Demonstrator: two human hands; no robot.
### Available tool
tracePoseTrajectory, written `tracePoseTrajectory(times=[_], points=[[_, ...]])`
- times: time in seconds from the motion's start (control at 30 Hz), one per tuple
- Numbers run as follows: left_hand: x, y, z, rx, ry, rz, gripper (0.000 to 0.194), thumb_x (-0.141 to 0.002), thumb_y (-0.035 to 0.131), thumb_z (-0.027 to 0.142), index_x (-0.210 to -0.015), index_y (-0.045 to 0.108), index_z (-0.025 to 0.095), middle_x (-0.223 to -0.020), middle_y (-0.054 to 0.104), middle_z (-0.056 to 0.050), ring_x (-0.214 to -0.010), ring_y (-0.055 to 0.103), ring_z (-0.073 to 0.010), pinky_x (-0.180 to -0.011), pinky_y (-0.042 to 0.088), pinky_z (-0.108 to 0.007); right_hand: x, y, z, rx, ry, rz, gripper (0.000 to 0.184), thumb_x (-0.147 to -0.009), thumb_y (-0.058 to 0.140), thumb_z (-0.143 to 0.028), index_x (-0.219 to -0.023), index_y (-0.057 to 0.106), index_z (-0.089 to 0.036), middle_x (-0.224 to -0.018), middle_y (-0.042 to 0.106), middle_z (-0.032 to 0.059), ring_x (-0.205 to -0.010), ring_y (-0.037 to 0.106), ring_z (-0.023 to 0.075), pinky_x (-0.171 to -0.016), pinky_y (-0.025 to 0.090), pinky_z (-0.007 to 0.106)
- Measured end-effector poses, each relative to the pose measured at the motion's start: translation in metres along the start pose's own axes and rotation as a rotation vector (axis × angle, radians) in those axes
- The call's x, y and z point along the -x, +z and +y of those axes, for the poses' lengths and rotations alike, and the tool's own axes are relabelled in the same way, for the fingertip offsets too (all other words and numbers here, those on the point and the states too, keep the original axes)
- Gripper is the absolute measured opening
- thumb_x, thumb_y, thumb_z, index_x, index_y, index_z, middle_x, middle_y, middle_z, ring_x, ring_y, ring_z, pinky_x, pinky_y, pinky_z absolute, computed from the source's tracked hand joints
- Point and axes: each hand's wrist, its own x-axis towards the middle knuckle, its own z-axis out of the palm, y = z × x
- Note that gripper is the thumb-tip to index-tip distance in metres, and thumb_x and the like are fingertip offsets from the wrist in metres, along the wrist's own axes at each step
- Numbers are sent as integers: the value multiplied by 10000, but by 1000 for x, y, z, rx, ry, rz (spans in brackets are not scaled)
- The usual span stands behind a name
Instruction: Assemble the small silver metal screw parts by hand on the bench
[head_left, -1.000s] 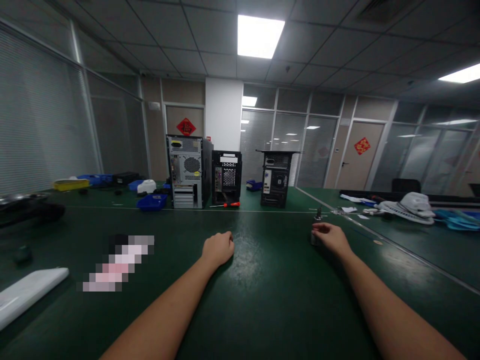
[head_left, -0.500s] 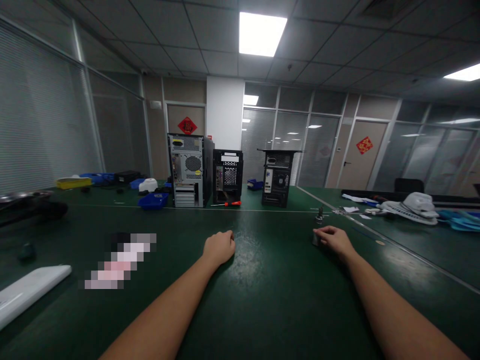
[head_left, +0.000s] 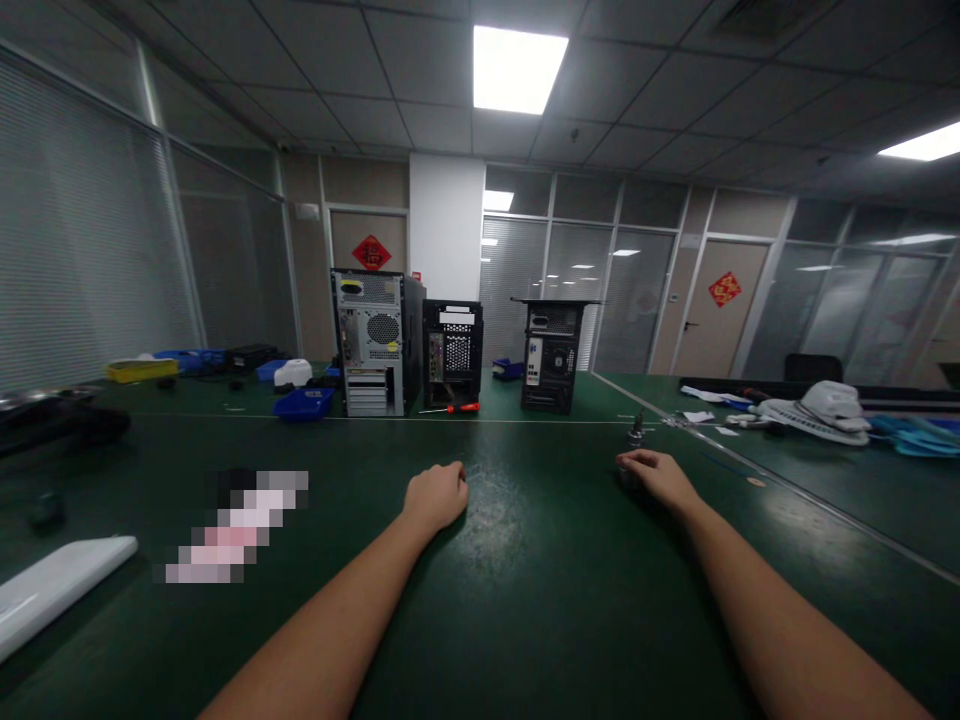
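Note:
My left hand (head_left: 436, 497) rests on the green table (head_left: 517, 620) as a loose fist, back of the hand up. No object shows in it. To the right, my right hand (head_left: 660, 480) is low over the table with thumb and fingers pinched together. Something small and dark sits under those fingertips, mostly hidden, and I cannot make out its kind. Just behind the fingers stands a small metal piece (head_left: 636, 433) with a narrow pointed top, apart from the hand.
Three computer cases, one grey (head_left: 375, 340) and two black (head_left: 453, 355), stand across the table. A red-handled screwdriver (head_left: 463, 407) lies before them. Left are a blue tray (head_left: 304, 404), a white object (head_left: 67, 580) and a blurred-out patch. A white hat (head_left: 829, 412) lies right.
My right hand stays low near the metal piece, its fingertips shifting slightly. The grey thing under them now looks darker and less visible. My left hand keeps its place. The view sways slightly.

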Motion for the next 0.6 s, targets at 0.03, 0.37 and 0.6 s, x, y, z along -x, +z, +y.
tracePoseTrajectory(times=[0.03,0.37,0.6], points=[[0,0,0,1,-1,-3,336,-930,420,350,-1122,681,261,-1048,736,-103,-972,693,-286,-810,522,-388,0,0,0,15,-1,1,249,-745,670,-394,-876,773,-208,-935,780,83,-883,713,263,-807,532,363],[0,-1,0,0,-6,-8,337,-931,423,349,-1136,673,257,-1054,734,-107,-976,692,-279,-813,519,-377,-4,-1,13,74,35,48,257,-718,719,-456,-782,686,-210,-800,760,75,-742,705,232,-686,538,337],[0,-1,1,-3,-2,-7,331,-926,422,339,-1127,672,254,-1051,737,-110,-986,693,-287,-813,520,-386,-6,-6,33,341,-44,293,302,-846,565,-401,-996,738,-204,-986,765,115,-907,709,275,-821,522,381]])
